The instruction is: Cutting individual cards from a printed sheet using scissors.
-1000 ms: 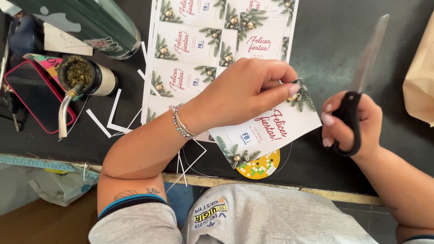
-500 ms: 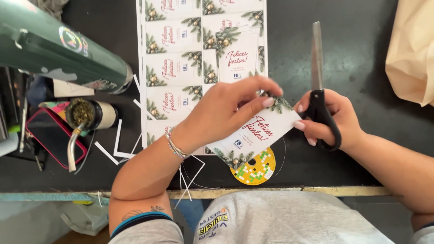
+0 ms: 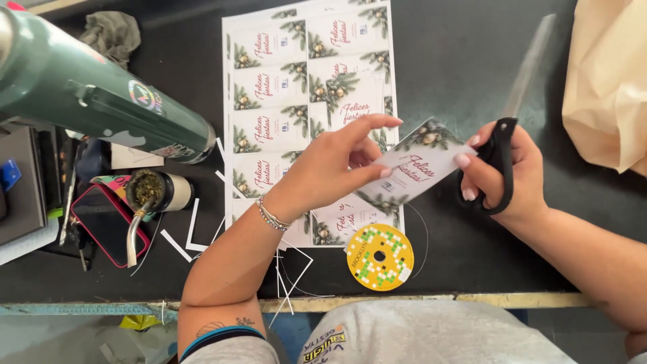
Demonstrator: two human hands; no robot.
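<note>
My left hand (image 3: 337, 165) pinches a small cut-out card (image 3: 416, 165) printed with pine sprigs and red lettering, held above the black table. My right hand (image 3: 502, 178) grips black-handled scissors (image 3: 505, 135) whose blades point up and away, blurred; its fingertips touch the card's right edge. Under both hands lies a printed sheet of the same cards (image 3: 303, 101), partly cut. A yellow spool with a green-and-white pattern (image 3: 379, 257) rests near the table's front edge, with thin thread looping beside it.
A dark green flask (image 3: 101, 101) lies at the left. A cup with a metal straw (image 3: 151, 195) and a red-cased phone (image 3: 108, 222) sit below it. White paper strips (image 3: 192, 232) litter the table. A tan paper bag (image 3: 606, 87) is at the right.
My left hand lifted the cut card off the sheet and turned it flatter. My right hand with the scissors came in to the card's right edge, blades tilting right.
</note>
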